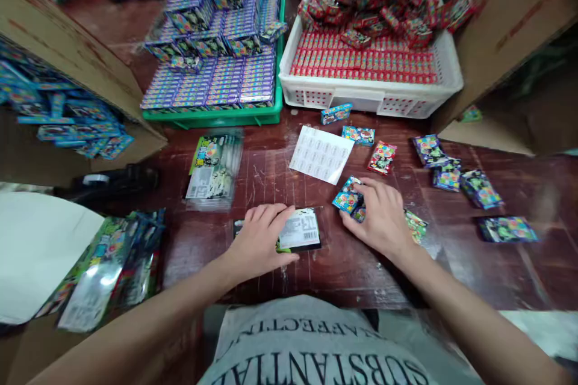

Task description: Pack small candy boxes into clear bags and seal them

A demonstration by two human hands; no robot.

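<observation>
The right hand's (383, 213) grip is closed on a blue box (347, 194), fingers over the top and thumb low at the near side, where a purple box (360, 215) shows beneath; that spread probably lets one hand steady both. A green box (416, 226) lies by the wrist, partly hidden.

The left hand (259, 239) lies across a pouch (300, 230), fingers toward the far edge and thumb at the near one, a hold that seems meant to keep the slick film flat; whether it pinches or only presses, I cannot tell. The pouch is on the counter (271, 174) right in front of the body, label side up, within reach of both hands.

Just beyond lies a sticker sheet (322, 154), between the hands, likely so that either can reach it. A red box (382, 157) sits loose near the right hand, and more purple boxes (447, 174) are scattered further right. A pouch stack (214, 168) is laid square on the left, handy for the left hand.

At the back, the green crate (266, 114) carries purple boxes in tight rows and the white crate (356, 102) red ones, sorted by colour, presumably for easy picking
</observation>
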